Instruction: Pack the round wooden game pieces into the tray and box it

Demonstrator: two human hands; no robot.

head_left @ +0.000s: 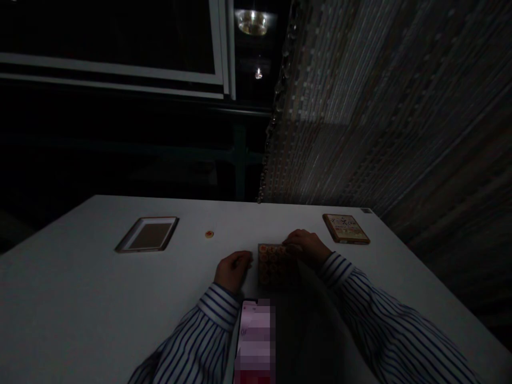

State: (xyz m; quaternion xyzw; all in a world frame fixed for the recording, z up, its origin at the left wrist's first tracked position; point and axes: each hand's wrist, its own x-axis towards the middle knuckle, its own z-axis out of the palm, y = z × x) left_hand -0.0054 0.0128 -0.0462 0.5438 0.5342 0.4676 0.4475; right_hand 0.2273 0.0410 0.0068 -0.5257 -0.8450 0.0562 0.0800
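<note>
Rows of round wooden Chinese chess pieces point(273, 258) lie packed in a small square tray point(259, 272) in front of me, dim in shadow. My right hand point(307, 246) reaches over the tray's far right corner. Its fingers are bent down onto the pieces there, and whatever they grip is hidden. Just left of the tray is my left hand point(233, 271), with fingers curled in and the thumb against them. I cannot make out anything in it. One loose chess piece point(209, 234) with a red mark rests on the table beyond my left hand.
On the white table point(168, 309), an open-topped box or lid point(148, 234) lies at left and a printed box lid point(346, 229) at right. A lit phone point(248, 314) is close to my left wrist. A bead curtain point(340, 106) hangs behind the table's far right edge.
</note>
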